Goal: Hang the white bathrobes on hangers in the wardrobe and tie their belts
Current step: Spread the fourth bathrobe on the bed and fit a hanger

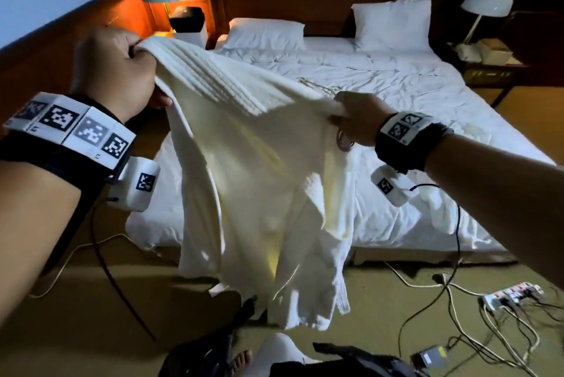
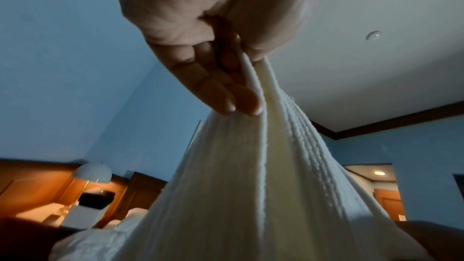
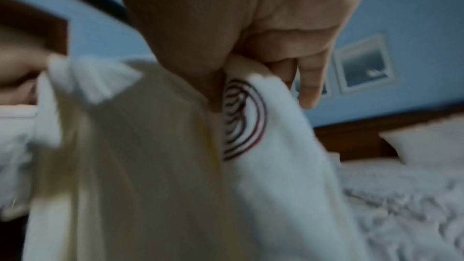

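A white bathrobe hangs in the air in front of the bed, stretched between both hands along its ribbed collar band; from the left hand at about ten o'clock in the head view the band slopes down to the right hand near three o'clock, and the body of the robe falls toward six o'clock, its hem close to the floor. The left hand's fingers pinch the collar edge against the thumb; the right hand's fingers are clenched round a bunched fold just beside a round dark-lined emblem, seen blurred in the right wrist view. What looks like a hanger lies on the rumpled sheet at about twelve o'clock behind the robe, partly hidden; no wardrobe is in view. The risks, as I judge them: the robe is thick, heavy terry-like cloth held only at two small pinches, so one slipping grip would drop that side to the floor; the trailing hem and a loose strip dangling at seven o'clock, perhaps the belt, could be trodden on or snag on the cables and power strip lying at four o'clock. The collar is corded in raised parallel ridges, the body softer and nubbly, creamy where light passes through it, folding in broad limp drapes, so finding the shoulder seams for the hanger may take some sorting.
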`<state>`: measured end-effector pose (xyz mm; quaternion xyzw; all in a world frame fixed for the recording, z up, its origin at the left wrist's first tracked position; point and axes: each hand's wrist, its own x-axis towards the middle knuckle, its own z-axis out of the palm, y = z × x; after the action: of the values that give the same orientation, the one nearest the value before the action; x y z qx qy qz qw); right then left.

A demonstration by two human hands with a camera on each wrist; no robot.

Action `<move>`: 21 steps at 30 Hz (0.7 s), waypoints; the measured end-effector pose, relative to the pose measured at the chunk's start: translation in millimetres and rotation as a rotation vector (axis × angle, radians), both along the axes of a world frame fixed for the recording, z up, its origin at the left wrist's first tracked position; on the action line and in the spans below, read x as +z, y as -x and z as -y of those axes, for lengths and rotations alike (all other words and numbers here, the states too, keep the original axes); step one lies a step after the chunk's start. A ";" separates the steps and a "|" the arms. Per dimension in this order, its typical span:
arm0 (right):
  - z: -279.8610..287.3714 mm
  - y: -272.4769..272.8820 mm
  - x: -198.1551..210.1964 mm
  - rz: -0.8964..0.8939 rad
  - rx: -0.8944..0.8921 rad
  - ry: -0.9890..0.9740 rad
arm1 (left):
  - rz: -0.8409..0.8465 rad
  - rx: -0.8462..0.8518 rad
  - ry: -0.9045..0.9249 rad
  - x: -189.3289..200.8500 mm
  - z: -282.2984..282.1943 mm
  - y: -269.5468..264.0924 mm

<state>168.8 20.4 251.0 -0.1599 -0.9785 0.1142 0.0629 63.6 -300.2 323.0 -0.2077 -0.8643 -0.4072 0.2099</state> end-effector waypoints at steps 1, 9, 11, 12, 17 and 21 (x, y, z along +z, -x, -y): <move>-3.7 2.1 3.6 -0.071 -0.018 0.062 | 0.085 -0.013 -0.081 -1.9 0.7 2.8; 19.3 17.4 68.2 -0.344 0.122 0.252 | 0.290 0.115 -0.334 21.4 -11.3 7.2; 36.2 18.6 90.7 -0.295 0.174 0.220 | 0.213 0.131 -0.227 28.7 -14.4 11.7; 45.8 19.6 100.2 -0.254 0.205 0.192 | 0.205 0.131 -0.169 35.2 -14.2 11.8; 82.3 29.2 118.0 -0.087 0.334 0.086 | 0.111 0.074 -0.113 56.5 -16.5 28.5; 95.6 46.6 108.8 -0.040 0.313 0.083 | 0.062 -0.085 -0.158 59.0 -17.8 34.6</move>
<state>122.1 -75.2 359.8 -0.0055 -0.9844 0.1660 0.0574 29.0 -282.4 382.0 -0.2144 -0.8260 -0.4889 0.1812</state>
